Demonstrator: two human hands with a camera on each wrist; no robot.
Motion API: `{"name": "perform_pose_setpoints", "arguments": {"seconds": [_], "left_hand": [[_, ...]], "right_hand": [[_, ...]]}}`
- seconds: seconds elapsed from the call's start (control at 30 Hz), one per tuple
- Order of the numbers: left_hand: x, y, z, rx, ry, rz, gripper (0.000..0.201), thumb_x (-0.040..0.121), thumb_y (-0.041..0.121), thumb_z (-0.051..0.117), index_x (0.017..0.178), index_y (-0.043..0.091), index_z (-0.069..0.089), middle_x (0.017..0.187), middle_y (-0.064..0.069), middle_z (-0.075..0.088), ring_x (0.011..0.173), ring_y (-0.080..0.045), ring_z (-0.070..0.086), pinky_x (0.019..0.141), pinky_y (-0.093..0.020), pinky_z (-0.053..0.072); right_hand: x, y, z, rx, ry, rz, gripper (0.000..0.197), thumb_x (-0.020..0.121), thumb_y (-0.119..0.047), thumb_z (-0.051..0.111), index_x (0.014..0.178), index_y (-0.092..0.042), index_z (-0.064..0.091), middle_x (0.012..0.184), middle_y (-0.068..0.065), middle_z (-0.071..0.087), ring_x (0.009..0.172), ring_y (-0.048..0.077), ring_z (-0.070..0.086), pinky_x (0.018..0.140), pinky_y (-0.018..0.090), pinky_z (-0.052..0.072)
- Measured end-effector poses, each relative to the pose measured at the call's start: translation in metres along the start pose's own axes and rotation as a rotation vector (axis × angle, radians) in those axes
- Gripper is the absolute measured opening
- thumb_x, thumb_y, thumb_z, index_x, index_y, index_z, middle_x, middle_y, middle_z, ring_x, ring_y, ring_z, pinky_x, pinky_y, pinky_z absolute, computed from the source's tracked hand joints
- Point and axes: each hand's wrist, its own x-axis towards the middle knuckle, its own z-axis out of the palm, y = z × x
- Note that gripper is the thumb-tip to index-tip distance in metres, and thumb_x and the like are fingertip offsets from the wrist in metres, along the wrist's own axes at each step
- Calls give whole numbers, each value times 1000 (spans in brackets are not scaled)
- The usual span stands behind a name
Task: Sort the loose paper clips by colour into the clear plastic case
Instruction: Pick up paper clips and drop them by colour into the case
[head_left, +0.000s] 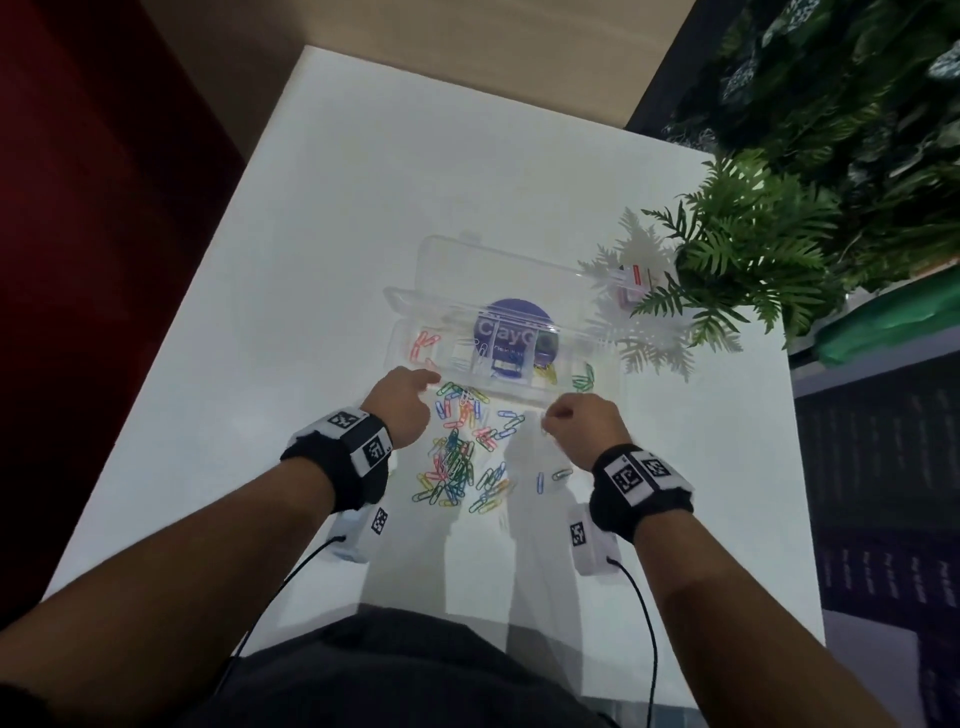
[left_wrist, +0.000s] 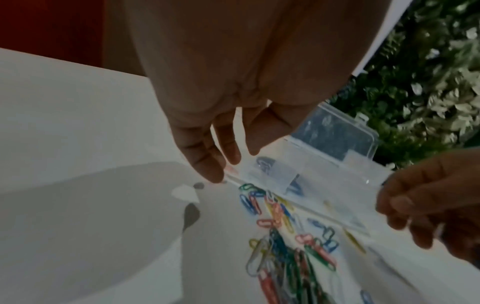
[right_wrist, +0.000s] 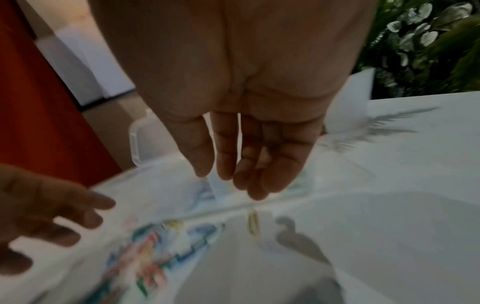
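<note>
The clear plastic case lies open on the white table, its lid tipped back. Its compartments hold red clips, pale ones, yellow ones and green clips. In front of it lies a mixed pile of loose paper clips. My left hand hangs with straight fingers, the fingertips at the case's near left corner. My right hand hovers at the case's near edge further right, fingers loosely bent, nothing seen between them. A pale clip lies just below them.
A fern overhangs the table's far right corner, with a small red-labelled box under its fronds behind the case. A dark red wall runs along the left. Bare table top stretches to the left and beyond the case.
</note>
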Motion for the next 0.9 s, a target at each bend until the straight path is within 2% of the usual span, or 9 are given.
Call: {"name": "perform_pose_setpoints", "arguments": {"seconds": [0.1,0.17,0.3,0.43,0.5,0.63,0.73,0.8,0.9], "left_hand": [[9,6,17,249,-53,-1,62,88,0,42,146,23,35,144,-12,36,131,-29,37,107,-34,36],[10,11,30,420,-66,18,67,87,5,48,147,25,29,141,-11,31,126,-31,34,103,-38,39],[8,12,49,545,-39,119,72,79,7,57,144,27,31,134,-9,31,117,-29,34,94,-38,44],[8,10,60,451,-163,208,65,78,-1,51,137,26,44,128,-8,37,117,-27,36,98,-36,40],[6,5,55,376,-153,230,62,80,-1,49,137,24,46,128,-8,41,120,-26,37,101,-35,37],[-2,-15,35,351,11,196,59,84,17,61,140,22,41,134,-8,41,124,-25,36,104,-35,36],[-18,-34,25,500,-40,101,79,76,43,71,143,27,32,134,-6,36,124,-25,34,98,-40,43],[-29,-45,23,561,-85,24,92,69,47,76,144,30,26,133,-5,32,124,-25,33,91,-40,46],[-40,-53,25,589,-103,-18,103,64,42,81,146,32,19,133,-4,29,123,-27,34,84,-40,49]], "right_hand": [[-3,22,20,-73,-59,154,39,91,-24,53,128,-13,54,131,12,54,119,29,51,95,30,42],[-4,20,34,-110,-62,160,47,91,-23,50,137,-13,43,138,15,41,125,33,43,104,36,38],[-8,-5,59,-159,-22,-37,48,91,-16,48,138,-11,40,136,14,34,123,33,35,103,39,36],[-10,-16,74,-120,-67,-224,43,88,-9,49,130,-14,49,127,11,42,117,32,39,100,38,37],[-7,-14,71,-73,-58,-239,45,89,-12,53,134,-15,46,134,10,40,123,30,37,104,37,36],[0,-18,64,-178,-88,-286,68,86,-33,62,144,-21,29,151,5,22,134,29,23,107,42,34],[-1,-21,68,-319,-119,-338,74,79,-48,65,141,-22,34,151,5,22,133,32,24,106,45,34],[-5,-19,71,-326,-166,-383,70,76,-46,68,136,-22,40,145,5,28,128,30,28,104,43,36],[-11,-9,69,-284,-212,-415,75,72,-37,72,137,-24,39,139,4,33,123,27,31,101,39,38]]}}
